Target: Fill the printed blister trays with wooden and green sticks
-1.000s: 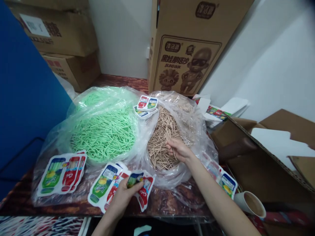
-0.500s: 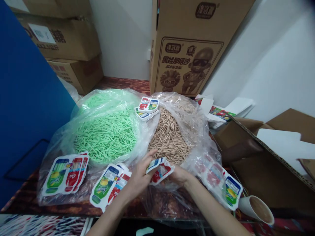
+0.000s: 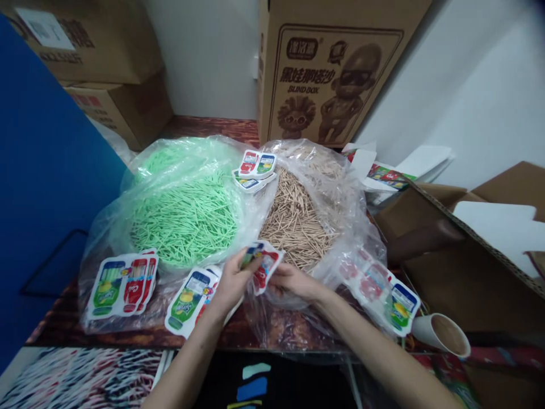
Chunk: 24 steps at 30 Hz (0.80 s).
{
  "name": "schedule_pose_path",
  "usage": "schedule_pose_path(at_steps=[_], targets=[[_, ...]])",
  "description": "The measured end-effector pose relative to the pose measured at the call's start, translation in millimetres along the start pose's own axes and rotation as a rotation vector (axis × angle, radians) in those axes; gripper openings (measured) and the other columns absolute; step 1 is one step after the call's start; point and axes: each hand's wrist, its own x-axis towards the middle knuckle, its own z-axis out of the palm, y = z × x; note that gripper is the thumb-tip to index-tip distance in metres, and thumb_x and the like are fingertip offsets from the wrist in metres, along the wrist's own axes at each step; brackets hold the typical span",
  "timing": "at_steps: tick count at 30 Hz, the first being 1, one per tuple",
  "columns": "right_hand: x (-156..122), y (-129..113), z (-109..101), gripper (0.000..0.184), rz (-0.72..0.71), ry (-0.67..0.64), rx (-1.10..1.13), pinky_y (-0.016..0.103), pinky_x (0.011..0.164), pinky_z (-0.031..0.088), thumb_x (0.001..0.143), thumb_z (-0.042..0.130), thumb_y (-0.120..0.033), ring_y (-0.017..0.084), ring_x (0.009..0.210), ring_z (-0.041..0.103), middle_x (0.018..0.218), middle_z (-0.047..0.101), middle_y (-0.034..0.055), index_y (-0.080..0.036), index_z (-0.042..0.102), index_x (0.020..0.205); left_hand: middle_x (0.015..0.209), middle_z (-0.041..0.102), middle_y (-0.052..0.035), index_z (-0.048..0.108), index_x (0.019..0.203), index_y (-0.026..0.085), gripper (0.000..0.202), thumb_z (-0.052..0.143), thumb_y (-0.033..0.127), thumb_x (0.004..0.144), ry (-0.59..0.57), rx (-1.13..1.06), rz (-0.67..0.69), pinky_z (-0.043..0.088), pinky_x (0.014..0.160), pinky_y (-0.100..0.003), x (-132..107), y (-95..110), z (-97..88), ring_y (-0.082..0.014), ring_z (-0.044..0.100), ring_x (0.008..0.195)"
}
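My left hand (image 3: 233, 284) is closed on a bottle-shaped candy pack (image 3: 267, 266), its red cola half facing right and its other half partly under my thumb. My right hand (image 3: 294, 282) is beside the red half, fingers curled in a pinch at its edge; whether anything is between the fingertips is hidden. Just beyond the hands lies a clear bag of thin brown sticks (image 3: 293, 227). To its left, green sticks (image 3: 183, 221) fill another open clear bag. Similar packs (image 3: 185, 304) lie partly under my left forearm.
More packs lie at the left (image 3: 123, 284), between the bags (image 3: 258, 165) and at the right (image 3: 402, 309). A paper cup (image 3: 443, 335) lies tipped beside an open carton (image 3: 447, 267). A tall cardboard box (image 3: 332, 85) stands behind, a blue panel (image 3: 51, 170) at the left.
The pack has tilted in my left hand and swung a little left, its red half now facing up. My right hand has shifted slightly left along its edge. The camera view has dipped downward.
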Motion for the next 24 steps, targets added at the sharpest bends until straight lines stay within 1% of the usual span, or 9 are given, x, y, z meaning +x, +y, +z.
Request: schedule_pose_path(at_steps=[3,5,9,12,14,17,20,22,24], targets=[[-20,-3,21,0.016,-0.076,0.075,0.009,0.024,0.061,0.045,0.086,0.056,-0.035,0.011,0.061,0.055,0.068,0.059,-0.0019,-0.019,0.057,0.082,0.078,0.071,-0.0015,0.070,0.081,0.014,0.025,0.075,0.033,0.067,0.203,-0.127,-0.056,0.048,0.073,-0.027,-6,-5,-25.3,-0.0165,0.062,0.072],[-35,6,36,0.014,-0.185,0.179,-0.083,0.027,0.075,0.045,0.091,0.048,-0.030,0.013,0.076,0.058,0.079,0.061,0.0004,-0.020,0.057,0.087,0.076,0.071,-0.0017,0.070,0.082,0.013,0.027,0.078,0.033,0.065,0.275,-0.188,-0.105,0.049,0.069,-0.026,-14,-8,-38.5,-0.0155,0.063,0.068],[-51,42,58,0.014,-0.242,0.271,-0.294,0.028,0.078,0.042,0.092,0.046,-0.026,0.017,0.084,0.058,0.085,0.062,0.0024,-0.021,0.058,0.089,0.071,0.071,-0.0022,0.071,0.084,0.013,0.032,0.080,0.034,0.061,0.331,-0.274,-0.182,0.052,0.062,-0.027,-29,-14,-47.5,-0.0163,0.064,0.062],[-51,60,65,0.015,-0.232,0.312,-0.309,0.028,0.079,0.042,0.093,0.043,-0.026,0.018,0.084,0.060,0.084,0.064,0.0022,-0.021,0.058,0.092,0.071,0.072,-0.0026,0.071,0.086,0.013,0.035,0.081,0.034,0.059,0.351,-0.301,-0.199,0.053,0.063,-0.028,-36,-18,-46.5,-0.0177,0.066,0.063],[-49,62,67,0.015,-0.225,0.319,-0.270,0.028,0.078,0.043,0.093,0.044,-0.026,0.017,0.081,0.060,0.082,0.064,0.0014,-0.021,0.058,0.093,0.073,0.073,-0.0022,0.072,0.086,0.014,0.034,0.082,0.032,0.059,0.355,-0.315,-0.201,0.053,0.065,-0.027,-40,-21,-46.5,-0.0174,0.067,0.064],[-46,52,61,0.015,-0.200,0.350,-0.175,0.026,0.070,0.044,0.092,0.044,-0.030,0.015,0.071,0.058,0.076,0.062,0.0003,-0.021,0.057,0.092,0.077,0.074,-0.0010,0.072,0.085,0.016,0.030,0.082,0.030,0.060,0.358,-0.334,-0.201,0.053,0.068,-0.026,-43,-24,-48.0,-0.0159,0.067,0.067],[-38,29,40,0.016,-0.198,0.394,-0.165,0.026,0.066,0.046,0.092,0.044,-0.031,0.014,0.066,0.058,0.076,0.062,0.0006,-0.021,0.056,0.090,0.079,0.075,-0.0013,0.072,0.085,0.016,0.030,0.082,0.028,0.060,0.375,-0.341,-0.218,0.053,0.069,-0.025,-46,-25,-48.7,-0.0156,0.068,0.069],[-29,13,18,0.017,-0.209,0.413,-0.258,0.028,0.069,0.048,0.091,0.044,-0.030,0.016,0.071,0.061,0.083,0.066,0.0026,-0.021,0.058,0.091,0.080,0.075,-0.0014,0.072,0.087,0.016,0.030,0.082,0.028,0.061,0.372,-0.340,-0.227,0.053,0.071,-0.025,-47,-25,-48.2,-0.0155,0.068,0.070],[-19,0,-5,0.019,-0.245,0.455,-0.421,0.033,0.080,0.048,0.089,0.045,-0.026,0.020,0.087,0.064,0.094,0.069,0.0050,-0.021,0.062,0.095,0.081,0.075,-0.0015,0.073,0.088,0.016,0.030,0.082,0.028,0.061,0.364,-0.333,-0.228,0.053,0.072,-0.025,-47,-25,-47.6,-0.0154,0.068,0.071]])
